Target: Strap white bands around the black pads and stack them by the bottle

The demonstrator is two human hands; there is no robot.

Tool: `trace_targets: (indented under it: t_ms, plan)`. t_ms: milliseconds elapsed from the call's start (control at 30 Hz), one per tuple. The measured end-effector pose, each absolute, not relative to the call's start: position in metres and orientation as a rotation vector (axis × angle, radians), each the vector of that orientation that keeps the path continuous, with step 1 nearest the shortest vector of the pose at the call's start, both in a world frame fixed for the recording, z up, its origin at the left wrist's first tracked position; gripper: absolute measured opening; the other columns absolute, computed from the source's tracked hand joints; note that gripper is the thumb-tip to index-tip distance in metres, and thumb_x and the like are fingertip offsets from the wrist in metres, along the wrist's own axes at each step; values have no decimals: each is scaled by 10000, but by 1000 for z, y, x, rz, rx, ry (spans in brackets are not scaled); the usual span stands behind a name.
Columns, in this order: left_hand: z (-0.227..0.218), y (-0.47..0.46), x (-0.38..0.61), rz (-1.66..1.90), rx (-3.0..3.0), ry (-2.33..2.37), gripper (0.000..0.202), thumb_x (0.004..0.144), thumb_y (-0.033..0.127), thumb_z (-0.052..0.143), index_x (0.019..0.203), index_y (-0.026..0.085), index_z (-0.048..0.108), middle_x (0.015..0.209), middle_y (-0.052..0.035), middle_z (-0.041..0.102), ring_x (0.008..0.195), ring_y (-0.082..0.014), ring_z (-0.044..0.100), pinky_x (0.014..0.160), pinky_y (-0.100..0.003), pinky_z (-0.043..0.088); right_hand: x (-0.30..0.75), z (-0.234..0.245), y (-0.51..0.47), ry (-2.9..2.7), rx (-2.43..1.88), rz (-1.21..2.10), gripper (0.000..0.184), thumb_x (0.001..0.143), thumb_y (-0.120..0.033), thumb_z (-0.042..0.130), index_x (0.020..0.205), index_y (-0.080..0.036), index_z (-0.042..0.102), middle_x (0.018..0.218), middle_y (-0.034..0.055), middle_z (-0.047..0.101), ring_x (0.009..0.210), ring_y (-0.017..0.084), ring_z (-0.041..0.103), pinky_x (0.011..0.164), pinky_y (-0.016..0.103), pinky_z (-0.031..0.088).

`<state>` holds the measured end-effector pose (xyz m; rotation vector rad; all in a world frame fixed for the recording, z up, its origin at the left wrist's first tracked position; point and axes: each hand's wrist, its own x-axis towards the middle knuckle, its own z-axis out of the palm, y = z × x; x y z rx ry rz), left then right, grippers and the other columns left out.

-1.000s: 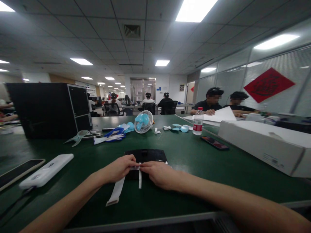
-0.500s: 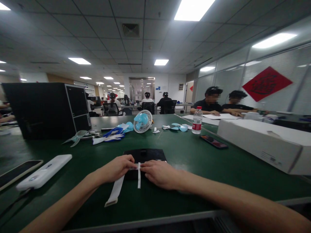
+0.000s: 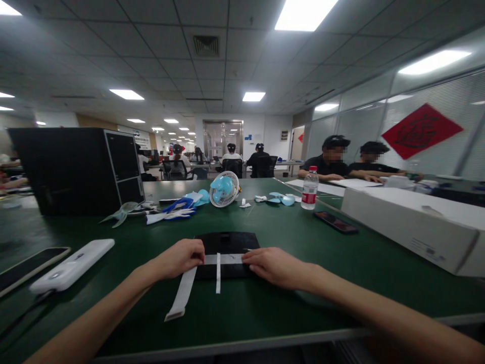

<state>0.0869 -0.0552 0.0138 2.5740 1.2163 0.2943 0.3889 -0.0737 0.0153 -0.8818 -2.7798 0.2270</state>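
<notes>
A flat black pad [image 3: 227, 241] lies on the green table [image 3: 295, 288] in front of me. Across its near part runs a white strip [image 3: 223, 259], stretched sideways between my hands. My left hand [image 3: 182, 258] is closed on the strip's left end. My right hand [image 3: 271, 265] pinches its right end with curled fingers. A second narrow white strip [image 3: 218, 273] crosses it and hangs toward me. A wider white band [image 3: 182, 296] trails from under my left hand toward the table's front edge.
At left lie a white power bank [image 3: 71, 265] and a phone [image 3: 28, 268] beside a black box [image 3: 78, 169]. Behind the pad are gloves [image 3: 170, 212], a small fan [image 3: 224, 189], a water bottle [image 3: 309, 188] and another phone [image 3: 335, 222]. A long white carton [image 3: 413, 227] fills the right. Other people sit beyond.
My right hand has slid to the right, away from my left hand, and a length of the white strip now shows stretched between them over the black pad.
</notes>
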Motion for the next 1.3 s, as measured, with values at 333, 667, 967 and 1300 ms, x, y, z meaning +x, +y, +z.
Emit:
trace_targets:
  t_ms: [333, 667, 967, 1300]
  plan:
    - [16, -54, 86, 271, 2507, 1280, 145, 829, 300, 516, 847, 208, 626, 966, -4, 603, 864, -151, 566, 775, -273, 442, 414, 19, -85, -2709, -1011, 218, 356, 924, -277, 408, 1161, -159, 647, 1219, 91, 613, 1105, 205, 560, 971, 343, 420]
    - [20, -48, 78, 486, 2458, 1385, 278, 862, 403, 451, 917, 218, 650, 992, -14, 620, 863, -160, 580, 756, -279, 458, 389, 34, -54, -2705, -1042, 50, 355, 854, -294, 551, 1180, -167, 611, 1171, 100, 596, 1047, 216, 558, 905, 335, 439]
    - [7, -14, 31, 544, 2643, 1806, 322, 851, 367, 406, 961, 207, 663, 982, -61, 643, 881, -204, 608, 800, -321, 460, 328, 38, 2, -2762, -1062, -86, 340, 833, -253, 579, 1140, -114, 628, 1094, 131, 622, 1005, 233, 577, 842, 313, 450]
    - [4, -11, 27, 520, 2574, 1840, 344, 853, 394, 400, 1012, 208, 642, 1033, -68, 636, 929, -212, 605, 828, -336, 470, 323, 31, 18, -2779, -1104, -95, 289, 840, -342, 582, 1001, -129, 692, 975, 101, 669, 872, 201, 607, 704, 254, 429]
